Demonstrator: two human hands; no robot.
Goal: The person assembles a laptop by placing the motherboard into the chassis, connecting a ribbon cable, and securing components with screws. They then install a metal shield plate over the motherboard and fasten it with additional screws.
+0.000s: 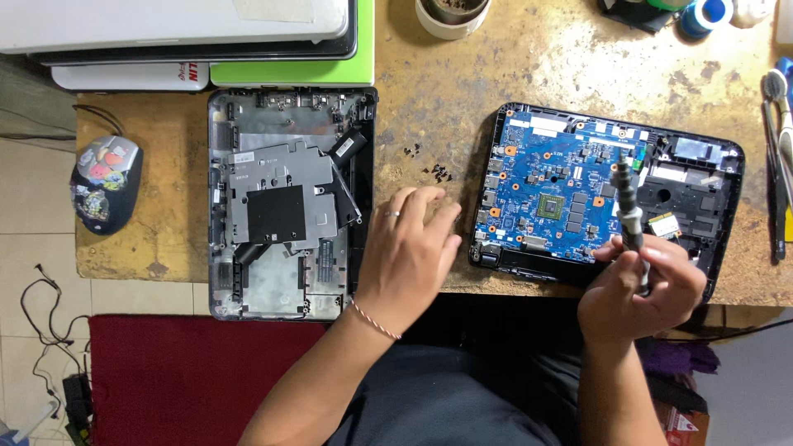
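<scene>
- A worn, stained tan wooden counter (pixel 529 66) fills most of the frame, with pale floor tiles and a dark red mat at lower left.
- At centre right lies an opened black laptop base with a bare blue circuit board (pixel 562 194), its near edge at the counter's front rim.
- The right hand (pixel 632 293), at lower right, has its fingers closed around a slim grey and black screwdriver (pixel 628 206), which stands nearly upright with its tip over the board's right part.
- The left hand (pixel 409 248), at centre, rests palm down on the counter between the two laptop parts, fingers spread and holding nothing; a ring and a thin wrist cord show.
- Just above that hand sits a scatter of small black screws (pixel 434 169).
- Left of centre lies a grey metal-lined laptop cover shell (pixel 285 206), inner side up.
- In the upper left is a stack of closed laptops, white, black and green (pixel 248 41).
- At far left, a sticker-covered dark computer mouse (pixel 103 182) sits on the counter's edge.
- A white round cup (pixel 450 16) stands at top centre.
</scene>
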